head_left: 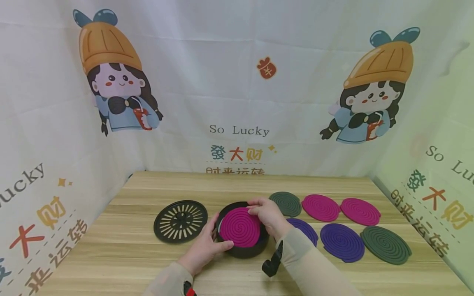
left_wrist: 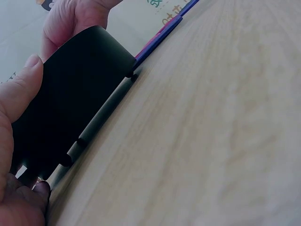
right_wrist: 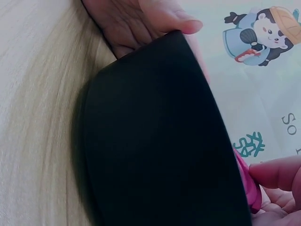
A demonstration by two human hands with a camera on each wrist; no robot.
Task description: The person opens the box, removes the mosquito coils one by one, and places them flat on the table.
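Note:
A round black mosquito coil holder (head_left: 245, 251) stands on the table in the head view. My left hand (head_left: 205, 250) grips its left side, with the thumb at the front rim. In the left wrist view the fingers (left_wrist: 21, 202) reach round close to the holder's base. My right hand (head_left: 269, 214) pinches the upper right edge of a pink mosquito coil (head_left: 240, 227). This coil sits tilted in the holder's mouth, its spiral facing me. From the right wrist, the pink edge (right_wrist: 251, 188) shows between thumb and fingers; the holder's dark wall hides the rest.
Left of the holder lies its black slotted lid (head_left: 180, 237). On the right, two rows of coils lie flat: green (head_left: 285, 204), pink (head_left: 320, 207) and purple (head_left: 342, 242), the nearest partly behind my right arm. Printed cloth (head_left: 192, 82) hangs behind the wooden table (head_left: 122, 246).

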